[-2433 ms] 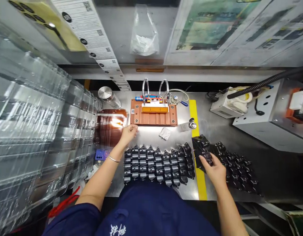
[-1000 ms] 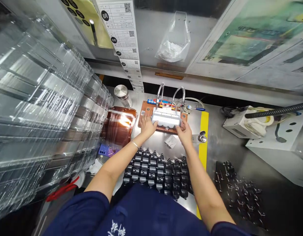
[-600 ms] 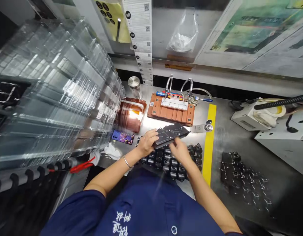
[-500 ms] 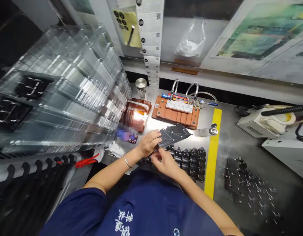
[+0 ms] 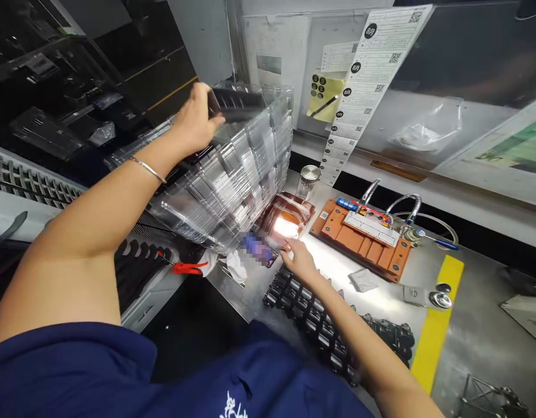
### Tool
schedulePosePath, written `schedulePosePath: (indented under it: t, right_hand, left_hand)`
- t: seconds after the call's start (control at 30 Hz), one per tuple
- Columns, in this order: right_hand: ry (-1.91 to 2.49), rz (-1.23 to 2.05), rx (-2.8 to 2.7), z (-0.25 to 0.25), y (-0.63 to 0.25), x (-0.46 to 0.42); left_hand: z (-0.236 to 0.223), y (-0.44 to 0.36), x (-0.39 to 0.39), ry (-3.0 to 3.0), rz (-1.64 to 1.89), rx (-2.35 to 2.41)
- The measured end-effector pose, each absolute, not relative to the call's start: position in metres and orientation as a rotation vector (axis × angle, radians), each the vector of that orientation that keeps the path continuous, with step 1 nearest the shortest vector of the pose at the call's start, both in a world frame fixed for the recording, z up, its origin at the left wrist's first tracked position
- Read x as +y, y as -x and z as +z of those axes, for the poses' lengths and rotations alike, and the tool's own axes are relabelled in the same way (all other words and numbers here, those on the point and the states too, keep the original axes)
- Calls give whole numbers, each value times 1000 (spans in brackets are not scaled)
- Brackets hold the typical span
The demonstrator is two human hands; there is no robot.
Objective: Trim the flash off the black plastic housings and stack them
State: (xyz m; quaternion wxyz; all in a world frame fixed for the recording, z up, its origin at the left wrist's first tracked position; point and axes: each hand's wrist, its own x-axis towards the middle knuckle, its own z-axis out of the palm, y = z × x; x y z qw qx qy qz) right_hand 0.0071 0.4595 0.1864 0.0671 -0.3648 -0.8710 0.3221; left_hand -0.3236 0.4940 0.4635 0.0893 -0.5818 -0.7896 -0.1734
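Observation:
My left hand [image 5: 194,121] is raised over a tall stack of clear plastic trays [image 5: 245,174]. Its thumb and fingers close on the edge of a black plate [image 5: 214,105] at the top of the stack; part of the plate is hidden by the hand. Low over the bench, my right hand [image 5: 301,261] has its fingers bent together beside a shiny copper-coloured film pack [image 5: 289,215]. Whatever its fingertips hold, if anything, is too small to make out. Rows of black moulded parts [image 5: 311,316] lie beneath the right forearm.
An orange-brown fixture [image 5: 359,241] with metal hoses stands at the back of the bench. Near it are a lidded glass jar [image 5: 308,183], a white cloth [image 5: 364,280] and yellow tape [image 5: 437,325]. Red-handled pliers [image 5: 189,267] lie left, beside white gloves [image 5: 236,267].
The view has turned left. Both hands held a black plate with silver posts over the bench; my left hand has since gone up to the tray stack, and the hands are now apart.

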Motion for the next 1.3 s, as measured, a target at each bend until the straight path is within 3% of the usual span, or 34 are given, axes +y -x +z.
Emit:
schedulePosePath:
  t: [0.13,0.23,0.3,0.37,0.43,0.5,0.57,0.67,0.83,1.0,1.1,1.2,1.3]
  right_hand:
    - [1154,802,-2755,161,48,475]
    - [1184,744,-2850,139,58,480]
    - [1174,729,-2894,130,56,479]
    - [1159,728,-2919,127,51,479]
    - [1147,737,-2927,129,47,481]
    - [1150,748,-2921,134,45,484]
    - [1162,752,-2905,140,41,486]
    - [1149,744,-2891,149,33,483]
    - [995,800,-2935,167,6,465]
    - [985,1152,-2587,185,-13,460]
    - [1106,1118,-2164,198,-16,464]
    - [1107,1104,-2113,218,-21,470]
    - [1051,1181,-2267,240,-32,477]
  left_hand:
    - [458,304,477,2012,-416,-2306]
    - [455,252,414,2322,-563,-1878]
    - [433,220,373,2644,-696,-1745]
    - [387,202,350,2948,-746,-2105]
    - [324,196,349,2691,-962,-2890]
    - [260,198,364,1523,-1461,-3609]
    - [212,199,386,1139,-1554,-3727]
    - [178,197,414,957,-1715,-3787]
    - [171,194,437,1023,-2121,-3676]
    - [184,165,433,1446,-2062,-3490]
    - [200,143,423,2114,-1641,-3132]
    - [214,133,416,2601,-1148,-2622]
    - [223,132,414,2799,-1086,-2411]
